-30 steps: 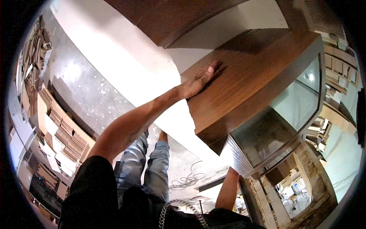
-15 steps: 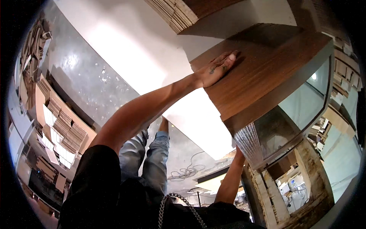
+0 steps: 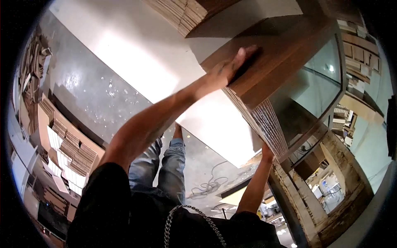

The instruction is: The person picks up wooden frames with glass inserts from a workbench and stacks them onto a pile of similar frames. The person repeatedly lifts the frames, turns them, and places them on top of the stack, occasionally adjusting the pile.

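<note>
A stack of brown wood-grain panels (image 3: 273,53) stands on a white surface (image 3: 144,66), its layered pale edges (image 3: 271,128) showing on the near side. My left hand (image 3: 225,73) lies against the top panel near its left edge, fingers stretched out, partly blurred and in shadow. Low at the near corner of the stack, my right hand (image 3: 268,152) touches the layered edges. Its fingers are hidden behind the stack.
Another panel stack (image 3: 182,18) sits at the far side of the white surface. On the right are a dark-framed glassy sheet (image 3: 320,80) and a worn wooden frame (image 3: 331,186). A coiled cable (image 3: 209,188) lies on the grey floor; stacked boards (image 3: 72,149) stand at left.
The top panel's near end has shifted away, and more of the layered edges shows beneath. My left hand has drawn slightly toward its edge; my right hand remains low at the stack's corner.
</note>
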`<state>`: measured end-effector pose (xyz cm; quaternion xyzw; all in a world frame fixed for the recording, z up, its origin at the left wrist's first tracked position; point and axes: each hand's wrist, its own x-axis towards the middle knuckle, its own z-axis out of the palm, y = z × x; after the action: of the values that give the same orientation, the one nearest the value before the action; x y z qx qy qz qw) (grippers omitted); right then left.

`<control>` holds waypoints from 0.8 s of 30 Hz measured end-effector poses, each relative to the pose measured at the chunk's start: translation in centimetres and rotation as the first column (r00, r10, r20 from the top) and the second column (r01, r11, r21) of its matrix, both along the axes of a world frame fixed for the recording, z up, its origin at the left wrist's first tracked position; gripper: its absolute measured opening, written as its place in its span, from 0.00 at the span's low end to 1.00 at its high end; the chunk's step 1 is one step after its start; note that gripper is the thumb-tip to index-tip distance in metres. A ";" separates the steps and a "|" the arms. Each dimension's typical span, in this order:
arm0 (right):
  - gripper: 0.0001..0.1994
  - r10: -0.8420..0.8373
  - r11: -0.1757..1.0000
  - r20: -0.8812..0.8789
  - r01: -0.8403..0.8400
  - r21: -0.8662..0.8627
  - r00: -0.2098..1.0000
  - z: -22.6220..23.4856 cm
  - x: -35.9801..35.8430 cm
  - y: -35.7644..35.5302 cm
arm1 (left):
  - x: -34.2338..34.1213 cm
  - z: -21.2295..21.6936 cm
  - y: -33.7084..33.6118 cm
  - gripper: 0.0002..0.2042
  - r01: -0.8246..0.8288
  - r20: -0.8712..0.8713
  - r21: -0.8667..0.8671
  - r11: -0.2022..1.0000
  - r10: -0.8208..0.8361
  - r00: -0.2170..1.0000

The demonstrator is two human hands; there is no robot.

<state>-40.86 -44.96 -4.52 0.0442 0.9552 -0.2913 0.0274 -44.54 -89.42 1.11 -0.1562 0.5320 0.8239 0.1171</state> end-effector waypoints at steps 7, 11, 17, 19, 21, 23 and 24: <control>0.35 -0.269 0.602 -0.084 0.099 -0.793 0.960 6.8 4.8 -6.7 | 4.0 -2.3 0.6 0.33 -0.023 -0.533 -0.409 0.912 -0.219 0.817; 0.29 -0.202 0.972 -0.144 0.180 -0.151 0.969 3.8 5.7 -5.0 | 3.2 -3.8 0.5 0.32 -0.166 -0.635 -0.497 0.851 -0.227 0.738; 0.26 -0.365 0.641 -0.205 0.085 -0.763 0.908 4.2 4.7 -6.6 | 2.2 -5.2 0.4 0.30 -0.238 -0.703 -0.520 0.820 -0.253 0.665; 0.34 -0.326 0.692 -0.261 0.042 -0.720 0.909 4.2 4.5 -7.0 | 2.4 -4.6 0.3 0.27 -0.196 -0.661 -0.513 0.836 -0.239 0.711; 0.31 -0.320 0.682 -0.280 0.015 -0.731 0.905 3.8 4.7 -7.3 | 2.6 -4.6 -0.1 0.25 -0.166 -0.617 -0.511 0.843 -0.225 0.754; 0.28 -0.364 0.678 -0.329 0.006 -0.735 0.871 3.8 4.4 -8.0 | 2.5 -4.3 -0.4 0.22 -0.331 -0.705 -0.613 0.718 -0.308 0.639; 0.27 -0.361 0.714 -0.322 0.037 -0.700 0.875 3.8 4.6 -8.1 | 3.2 -4.2 -0.6 0.21 -0.286 -0.628 -0.637 0.716 -0.267 0.731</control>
<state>-36.28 -53.08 -0.72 0.0703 0.7538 -0.6203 -0.2053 -41.35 -89.98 -3.06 0.1223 0.8049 0.5584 -0.1592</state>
